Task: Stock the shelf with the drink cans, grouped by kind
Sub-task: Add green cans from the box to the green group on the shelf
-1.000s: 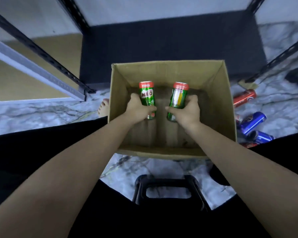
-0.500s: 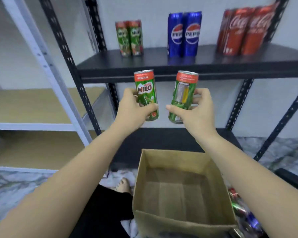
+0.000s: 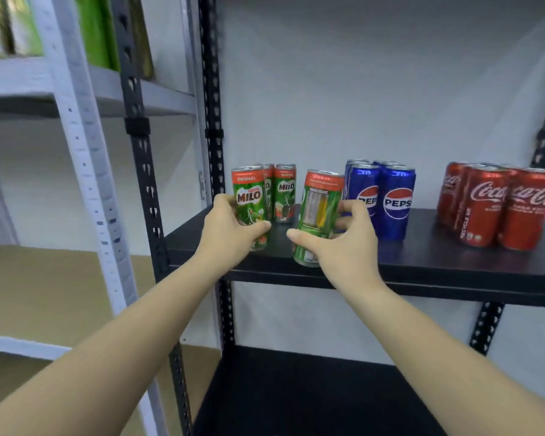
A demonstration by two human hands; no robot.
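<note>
My left hand (image 3: 230,234) grips a green Milo can (image 3: 249,202) upright at the left end of the black shelf (image 3: 422,259). My right hand (image 3: 340,247) grips a second green Milo can (image 3: 320,212), tilted slightly, near the shelf's front edge. Whether either can touches the shelf I cannot tell. Two more Milo cans (image 3: 284,191) stand behind them. Blue Pepsi cans (image 3: 395,202) stand in a group right of my right hand, partly hidden by it. Red Coca-Cola cans (image 3: 497,206) stand in a group at the shelf's right.
Black perforated uprights (image 3: 213,121) frame the shelf's left side. A lower black shelf (image 3: 312,398) lies beneath. A grey-white rack (image 3: 85,152) with tan boards stands at the left, with blurred green packages on its top level. A white wall is behind.
Both hands lifted the two Milo cans out of the cardboard box and carried them up to the black shelf. The view rose with them, so the box has left the frame.
</note>
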